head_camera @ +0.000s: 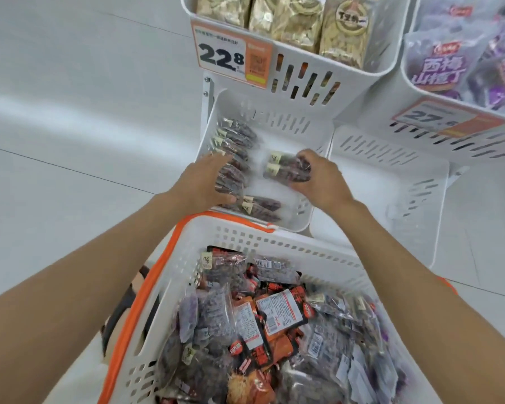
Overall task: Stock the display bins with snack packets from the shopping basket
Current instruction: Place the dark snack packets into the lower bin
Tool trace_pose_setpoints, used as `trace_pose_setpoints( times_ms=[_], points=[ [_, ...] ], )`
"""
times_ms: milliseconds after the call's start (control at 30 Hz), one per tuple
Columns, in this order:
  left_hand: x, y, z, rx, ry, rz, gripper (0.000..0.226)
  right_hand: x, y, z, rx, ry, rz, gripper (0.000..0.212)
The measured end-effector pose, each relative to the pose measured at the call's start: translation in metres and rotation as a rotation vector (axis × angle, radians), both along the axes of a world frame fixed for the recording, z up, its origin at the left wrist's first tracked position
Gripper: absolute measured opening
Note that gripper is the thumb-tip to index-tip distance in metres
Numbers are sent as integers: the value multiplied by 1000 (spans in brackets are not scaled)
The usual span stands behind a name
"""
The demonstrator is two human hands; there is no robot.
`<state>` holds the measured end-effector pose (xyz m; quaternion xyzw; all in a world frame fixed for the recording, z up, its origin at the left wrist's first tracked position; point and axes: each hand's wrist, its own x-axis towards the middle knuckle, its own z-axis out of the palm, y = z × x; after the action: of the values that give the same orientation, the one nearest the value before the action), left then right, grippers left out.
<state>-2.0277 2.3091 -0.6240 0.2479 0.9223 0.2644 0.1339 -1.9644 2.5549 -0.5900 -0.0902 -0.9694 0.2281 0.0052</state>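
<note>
The left hand (pixel 207 182) lies with fingers fairly straight against the row of packets (pixel 233 144) standing along the left wall of the lower display bin (pixel 277 122). The right hand (pixel 322 179) grips two dark snack packets (pixel 286 169) over the middle of that bin. Just below its front edge, the orange-rimmed shopping basket (pixel 274 243) holds a heap of mixed packets (pixel 274 316).

Dark, clear-wrapped snack packets (pixel 237 136) lie in a row inside the low white display bin (pixel 277 121); the orange-rimmed shopping basket (pixel 245 232) holds many more.
</note>
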Motion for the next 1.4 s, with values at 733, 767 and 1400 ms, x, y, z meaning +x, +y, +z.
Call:
trace_pose_setpoints(
  times_ms=[733, 767, 1400],
  points=[
    [59, 36, 22, 197, 79, 48, 32, 47, -6, -17, -349, -131, 82, 71],
    [72, 41, 24, 225, 114, 31, 29, 72, -3, -9, -357, -52, 82, 60],
    [245, 77, 0, 634, -995, 555, 16, 249, -7, -20, -392, -276, 205, 45]
  ],
)
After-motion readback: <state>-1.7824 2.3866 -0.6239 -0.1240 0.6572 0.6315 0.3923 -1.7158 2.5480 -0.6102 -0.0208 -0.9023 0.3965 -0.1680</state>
